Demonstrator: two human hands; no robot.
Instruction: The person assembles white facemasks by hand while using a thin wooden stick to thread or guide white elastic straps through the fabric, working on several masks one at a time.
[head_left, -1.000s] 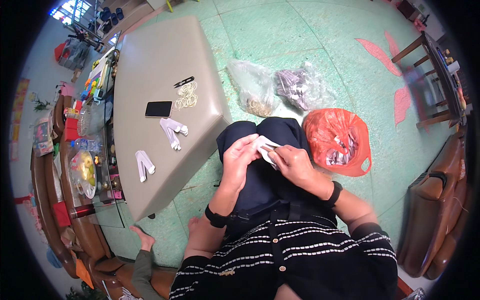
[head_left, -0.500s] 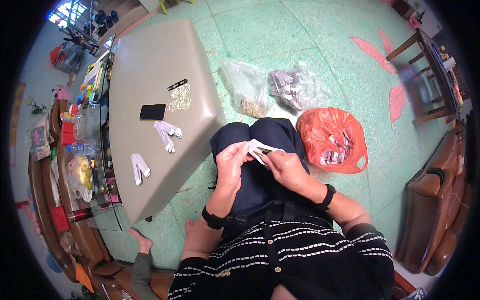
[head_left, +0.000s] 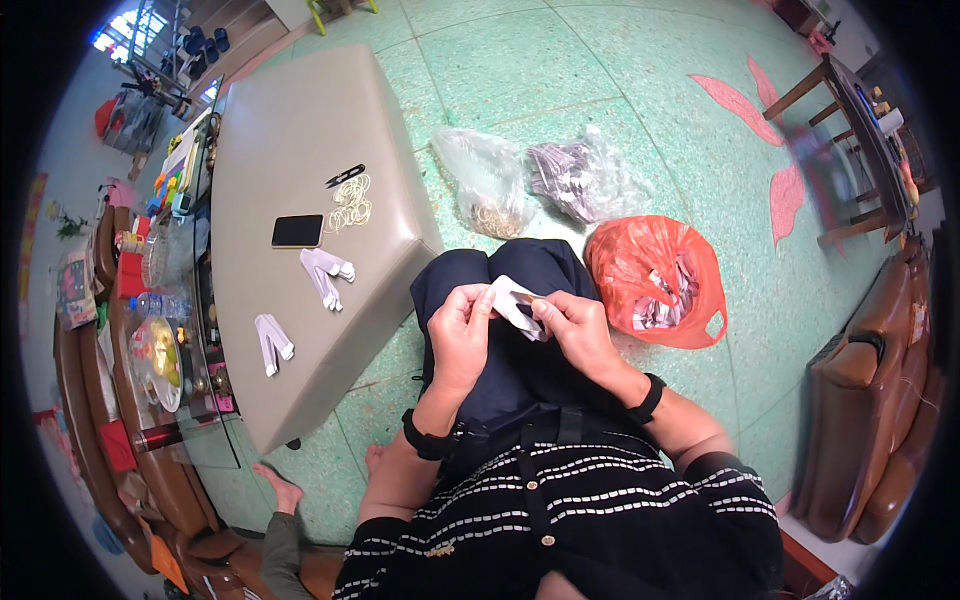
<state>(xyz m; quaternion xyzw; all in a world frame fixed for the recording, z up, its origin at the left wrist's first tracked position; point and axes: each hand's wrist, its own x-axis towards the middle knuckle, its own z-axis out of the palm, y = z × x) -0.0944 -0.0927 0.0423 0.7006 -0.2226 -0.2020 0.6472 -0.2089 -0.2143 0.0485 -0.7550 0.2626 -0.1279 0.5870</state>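
Observation:
Over my lap, my left hand (head_left: 461,328) pinches the left end of a white folded strip (head_left: 506,290), thumb and fingers together. My right hand (head_left: 580,328) grips its other side. A slim brown edge and a dark gap show by the right fingertips; what they are is too small to tell. Left of my knees, two bundles of similar white strips, one nearer (head_left: 272,342) and one farther (head_left: 322,276), lie on a beige padded bench (head_left: 310,120). Beyond them are a black phone (head_left: 297,231), a pile of pale rubber bands (head_left: 349,204) and black thread snips (head_left: 345,176).
On the green floor right of my knees stands a red plastic bag (head_left: 620,255) holding printed strips. Behind it lie a clear bag of purplish-white strips (head_left: 565,175) and a clear bag (head_left: 475,160) with rubber bands. A glass table edges the bench; someone's bare foot (head_left: 280,490) shows lower left.
Both hands stay on the white strip, which has turned and spread slightly, with my right fingers a little further right. The whole view has shifted slightly.

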